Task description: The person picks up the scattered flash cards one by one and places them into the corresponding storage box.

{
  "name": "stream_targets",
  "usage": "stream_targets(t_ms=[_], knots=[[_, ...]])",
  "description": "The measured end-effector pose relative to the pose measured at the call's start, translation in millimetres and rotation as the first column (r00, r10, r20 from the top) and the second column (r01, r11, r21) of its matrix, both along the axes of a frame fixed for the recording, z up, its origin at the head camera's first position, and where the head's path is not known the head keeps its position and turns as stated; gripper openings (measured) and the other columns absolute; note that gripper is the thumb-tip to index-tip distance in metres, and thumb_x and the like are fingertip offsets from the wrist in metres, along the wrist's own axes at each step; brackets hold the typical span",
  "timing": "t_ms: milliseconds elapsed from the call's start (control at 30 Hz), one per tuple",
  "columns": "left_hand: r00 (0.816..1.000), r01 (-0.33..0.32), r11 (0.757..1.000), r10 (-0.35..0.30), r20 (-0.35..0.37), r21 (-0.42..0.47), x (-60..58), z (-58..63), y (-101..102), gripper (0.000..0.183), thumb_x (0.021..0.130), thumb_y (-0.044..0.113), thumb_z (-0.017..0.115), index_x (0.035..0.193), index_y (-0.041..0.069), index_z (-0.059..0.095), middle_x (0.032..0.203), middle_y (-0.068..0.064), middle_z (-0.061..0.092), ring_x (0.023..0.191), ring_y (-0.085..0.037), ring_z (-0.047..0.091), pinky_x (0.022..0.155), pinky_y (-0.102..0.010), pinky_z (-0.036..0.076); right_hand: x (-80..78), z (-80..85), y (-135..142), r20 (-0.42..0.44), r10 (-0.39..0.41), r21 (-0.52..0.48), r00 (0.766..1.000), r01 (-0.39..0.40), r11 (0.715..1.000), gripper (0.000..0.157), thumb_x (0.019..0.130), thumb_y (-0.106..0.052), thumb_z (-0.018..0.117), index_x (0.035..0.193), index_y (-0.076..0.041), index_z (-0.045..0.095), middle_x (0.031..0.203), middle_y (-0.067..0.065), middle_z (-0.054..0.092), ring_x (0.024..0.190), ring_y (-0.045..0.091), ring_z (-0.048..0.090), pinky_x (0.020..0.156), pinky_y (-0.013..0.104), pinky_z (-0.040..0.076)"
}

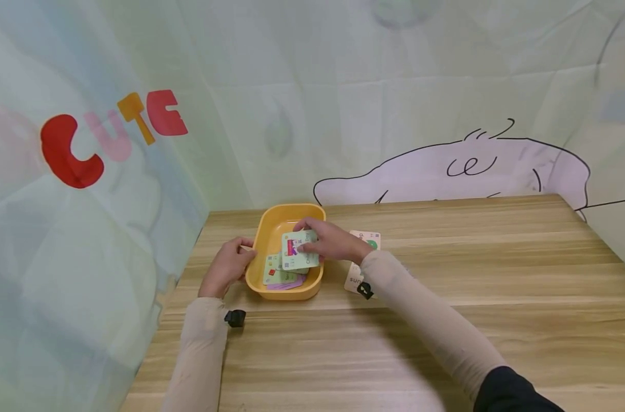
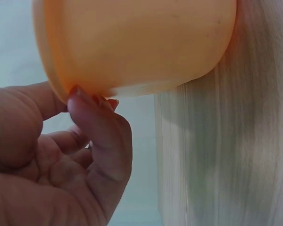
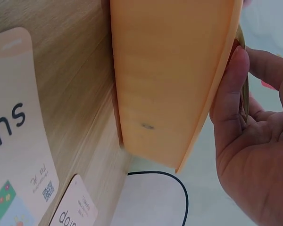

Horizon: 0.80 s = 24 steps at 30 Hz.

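A yellow-orange plastic bin (image 1: 291,294) stands near the back left of the table. My left hand (image 1: 227,266) grips its left rim; in the left wrist view, thumb and index finger pinch the edge of the bin (image 2: 137,42). Above the bin's right side, my right hand (image 1: 335,239) holds a pale green picture card (image 1: 290,261) between thumb and fingers. Edge-on, the held card (image 3: 245,96) shows beside the bin's rim in the right wrist view. Inside the bin lie green cards (image 1: 273,277) with purple cards (image 1: 278,286) beneath, partly covered by the held card.
On the wooden table (image 1: 477,257), right of the bin, lie a card with a green picture (image 1: 374,243) and a card lettered "sun" (image 1: 352,281), partly hidden by my right forearm. A printed cloth (image 1: 271,103) hangs behind and at the left.
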<state>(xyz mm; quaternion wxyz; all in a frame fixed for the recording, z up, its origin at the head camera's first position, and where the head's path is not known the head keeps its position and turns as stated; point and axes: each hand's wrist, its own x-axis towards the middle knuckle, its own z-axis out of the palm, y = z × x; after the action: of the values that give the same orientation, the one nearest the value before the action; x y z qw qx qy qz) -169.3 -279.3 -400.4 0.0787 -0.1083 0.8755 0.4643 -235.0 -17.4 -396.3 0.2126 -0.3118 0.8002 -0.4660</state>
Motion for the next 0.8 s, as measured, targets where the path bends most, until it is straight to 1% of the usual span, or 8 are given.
stream_targets(t_ms=[167, 367, 633, 733, 800], knots=[[1.0, 0.001, 1.0, -0.001, -0.002, 0.0, 0.3, -0.9, 0, 0.034, 0.106, 0.02, 0.051, 0.136, 0.004, 0.053, 0.099, -0.013, 0.052, 0.07, -0.019, 0.057, 0.059, -0.029, 0.055, -0.5, 0.0, -4, 0.001, -0.002, 0.0, 1.0, 0.002, 1.0, 0.04, 0.097, -0.018, 0.07, 0.133, -0.017, 0.052, 0.122, 0.005, 0.059, 0.096, 0.022, 0.064, 0.071, 0.032, 0.059], [1.0, -0.003, 1.0, 0.003, -0.003, 0.012, 0.6, -0.9, 1, 0.034, 0.107, 0.019, 0.051, 0.137, 0.004, 0.052, 0.1, -0.013, 0.053, 0.071, -0.019, 0.058, 0.06, -0.029, 0.055, -1.1, -1.0, -7, 0.015, -0.008, -0.009, 1.0, 0.008, 1.0, 0.039, 0.097, -0.016, 0.07, 0.132, -0.015, 0.052, 0.12, 0.006, 0.06, 0.1, 0.022, 0.065, 0.078, 0.032, 0.06], [1.0, -0.003, 1.0, 0.003, 0.004, 0.005, 1.1, 0.2, 1, 0.035, 0.107, 0.019, 0.05, 0.138, 0.004, 0.052, 0.1, -0.013, 0.052, 0.073, -0.02, 0.058, 0.061, -0.029, 0.055, -3.1, -8.1, -6, 0.004, -0.04, 0.018, 0.999, 0.04, 0.999, 0.038, 0.097, -0.024, 0.071, 0.13, -0.018, 0.053, 0.12, 0.003, 0.061, 0.104, 0.019, 0.064, 0.086, 0.029, 0.057], [1.0, 0.0, 1.0, 0.0, 0.002, 0.003, 1.2, 0.5, 1, 0.035, 0.107, 0.019, 0.05, 0.138, 0.004, 0.052, 0.101, -0.014, 0.053, 0.073, -0.02, 0.058, 0.061, -0.03, 0.055, -3.3, -9.1, -6, -0.001, -0.048, 0.024, 0.999, 0.048, 0.999, 0.038, 0.097, -0.025, 0.071, 0.13, -0.018, 0.053, 0.12, 0.003, 0.06, 0.104, 0.019, 0.064, 0.089, 0.03, 0.056], [1.0, -0.001, 1.0, 0.001, 0.0, 0.003, 1.5, 0.6, 1, 0.035, 0.107, 0.019, 0.05, 0.138, 0.004, 0.052, 0.101, -0.014, 0.053, 0.073, -0.021, 0.058, 0.061, -0.03, 0.055, -3.9, -9.8, -6, -0.008, -0.052, 0.031, 0.999, 0.052, 0.998, 0.041, 0.097, -0.025, 0.071, 0.132, -0.016, 0.053, 0.121, 0.004, 0.059, 0.105, 0.02, 0.062, 0.09, 0.03, 0.055]])
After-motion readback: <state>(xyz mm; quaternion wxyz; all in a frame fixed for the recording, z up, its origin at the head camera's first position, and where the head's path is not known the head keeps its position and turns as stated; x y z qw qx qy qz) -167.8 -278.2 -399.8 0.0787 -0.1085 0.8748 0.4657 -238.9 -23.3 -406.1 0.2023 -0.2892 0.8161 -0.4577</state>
